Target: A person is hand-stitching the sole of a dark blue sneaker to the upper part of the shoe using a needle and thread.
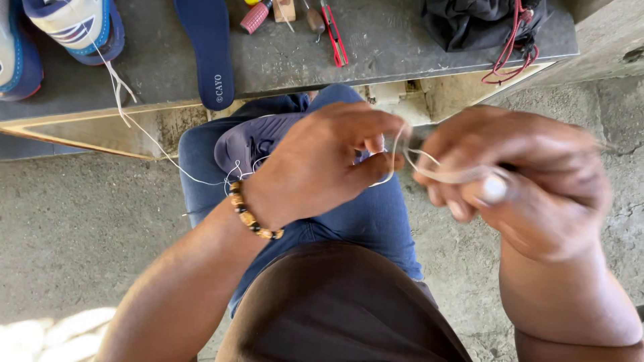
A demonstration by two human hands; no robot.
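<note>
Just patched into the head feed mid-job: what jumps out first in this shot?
Front and centre, the left hand and right hand pinch a pale thread stretched between them, above a grey shoe lying on the person's lap. A beaded bracelet circles the left wrist. On the ledge beyond lie a blue insole, a red-handled tool and, at top left, a white and blue sneaker.

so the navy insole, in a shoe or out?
Out. The insole lies flat by itself on the grey bench, beside the white-and-blue shoe, with its whole outline showing down to the heel end.
</note>
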